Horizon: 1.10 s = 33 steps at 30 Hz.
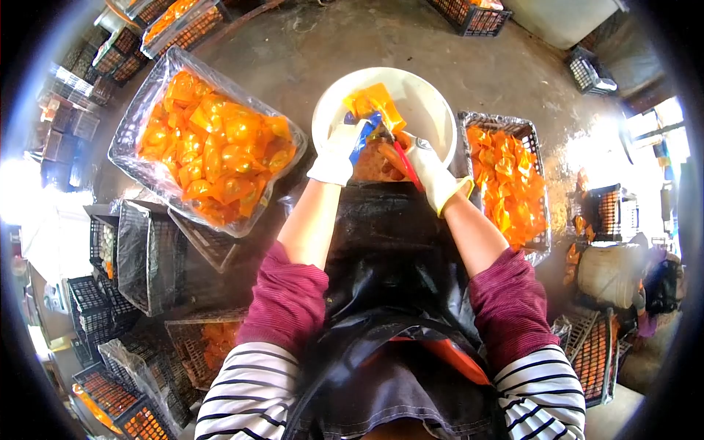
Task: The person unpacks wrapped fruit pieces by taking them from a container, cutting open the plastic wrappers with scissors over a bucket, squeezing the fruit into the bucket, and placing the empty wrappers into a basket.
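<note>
My left hand (343, 150), in a white glove with blue fingertips, is closed on a shiny orange plastic packet (378, 103) over a white tub (323, 110). My right hand (433, 172), in a white glove with a yellow cuff, is closed around red-handled scissors (406, 166). Their dark metal end points toward my left fingers and the packet; the exact contact is hidden. Reddish-brown contents (372, 167) show in the near part of the tub, below my hands.
Left of the tub stands a plastic-lined crate (128, 139) heaped with orange packets (213, 139). Another crate (541, 158) of orange packets (506, 183) is on the right. Stacked black crates (103, 308) are at lower left. The concrete floor (352, 37) looks wet.
</note>
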Tool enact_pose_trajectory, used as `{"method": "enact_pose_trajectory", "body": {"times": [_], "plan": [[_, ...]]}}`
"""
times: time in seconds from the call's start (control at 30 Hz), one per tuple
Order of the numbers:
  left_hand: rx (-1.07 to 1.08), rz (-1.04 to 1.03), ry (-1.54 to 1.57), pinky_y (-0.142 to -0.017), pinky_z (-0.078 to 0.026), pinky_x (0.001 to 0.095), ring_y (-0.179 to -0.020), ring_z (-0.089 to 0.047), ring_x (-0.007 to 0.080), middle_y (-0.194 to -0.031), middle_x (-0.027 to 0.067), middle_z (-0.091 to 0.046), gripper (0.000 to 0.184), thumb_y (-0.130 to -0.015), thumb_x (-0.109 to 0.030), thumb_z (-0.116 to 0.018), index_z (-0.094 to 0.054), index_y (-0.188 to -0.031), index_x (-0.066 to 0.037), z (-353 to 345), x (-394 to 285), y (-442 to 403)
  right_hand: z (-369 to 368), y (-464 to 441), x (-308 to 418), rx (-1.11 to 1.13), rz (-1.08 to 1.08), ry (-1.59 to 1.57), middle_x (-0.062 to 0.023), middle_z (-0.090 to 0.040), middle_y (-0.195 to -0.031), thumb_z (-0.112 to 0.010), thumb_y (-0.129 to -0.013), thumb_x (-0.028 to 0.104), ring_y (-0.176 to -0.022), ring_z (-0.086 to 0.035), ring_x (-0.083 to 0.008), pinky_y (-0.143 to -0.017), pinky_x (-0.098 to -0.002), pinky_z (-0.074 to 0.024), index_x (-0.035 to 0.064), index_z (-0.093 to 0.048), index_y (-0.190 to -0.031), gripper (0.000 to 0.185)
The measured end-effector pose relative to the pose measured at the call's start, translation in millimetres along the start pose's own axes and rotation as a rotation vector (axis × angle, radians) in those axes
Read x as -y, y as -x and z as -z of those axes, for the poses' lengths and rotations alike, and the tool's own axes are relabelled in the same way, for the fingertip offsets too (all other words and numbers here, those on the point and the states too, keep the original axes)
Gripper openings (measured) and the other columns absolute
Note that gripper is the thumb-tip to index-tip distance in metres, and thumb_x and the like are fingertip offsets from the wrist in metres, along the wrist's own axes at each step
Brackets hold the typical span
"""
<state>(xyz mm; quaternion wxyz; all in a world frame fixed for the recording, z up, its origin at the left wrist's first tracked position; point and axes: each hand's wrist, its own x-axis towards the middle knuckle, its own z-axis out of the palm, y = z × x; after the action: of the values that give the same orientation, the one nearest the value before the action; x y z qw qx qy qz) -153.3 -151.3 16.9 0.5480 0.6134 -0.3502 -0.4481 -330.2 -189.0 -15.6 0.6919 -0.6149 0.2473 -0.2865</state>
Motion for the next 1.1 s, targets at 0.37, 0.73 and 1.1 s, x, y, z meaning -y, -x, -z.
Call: {"method": "enact_pose_trajectory", "body": {"times": [0.37, 0.73, 1.1], "plan": [[0.04, -0.029, -0.276, -0.063, -0.045, 0.0233, -0.074, -0.054, 0.0091, -0.094, 0.0023, -0.063, 0.035, -0.084, -0.018, -0.069, -0.061, -0.115, -0.005, 4.5, 28.1, -16.9, -2.0, -1.9, 26.6, -0.106, -0.347, -0.014, -0.0063, -0.062, -0.116, -0.06, -0.092, 0.023, -0.109, -0.055, -0.0155, -0.088, -0.0279, -0.0439, 0.0113, -0.054, -0.128, 0.038], [0.028, -0.069, 0.054, -0.071, -0.049, 0.0233, -0.084, -0.06, 0.0119, -0.098, 0.0043, -0.064, 0.036, -0.083, -0.007, -0.068, -0.059, -0.117, -0.003, 3.9, 23.1, -14.5, 19.9, -15.9, -56.6, -0.07, -0.015, -0.156, -0.0062, -0.064, -0.1, -0.062, -0.092, 0.012, -0.09, -0.06, -0.0127, -0.075, -0.0223, -0.0502, 0.0055, -0.059, -0.121, 0.03], [0.11, 0.001, -0.044, -0.077, -0.05, 0.0288, -0.088, -0.062, 0.0187, -0.101, 0.0107, -0.064, 0.038, -0.085, -0.019, -0.067, -0.058, -0.116, 0.002, 2.8, -5.0, 2.0, 16.8, -7.4, -12.9, -0.044, -0.333, -0.34, -0.0088, -0.052, -0.123, -0.057, -0.092, 0.023, -0.111, -0.048, -0.0163, -0.088, -0.0261, -0.0416, 0.0052, -0.048, -0.13, 0.043]]}}
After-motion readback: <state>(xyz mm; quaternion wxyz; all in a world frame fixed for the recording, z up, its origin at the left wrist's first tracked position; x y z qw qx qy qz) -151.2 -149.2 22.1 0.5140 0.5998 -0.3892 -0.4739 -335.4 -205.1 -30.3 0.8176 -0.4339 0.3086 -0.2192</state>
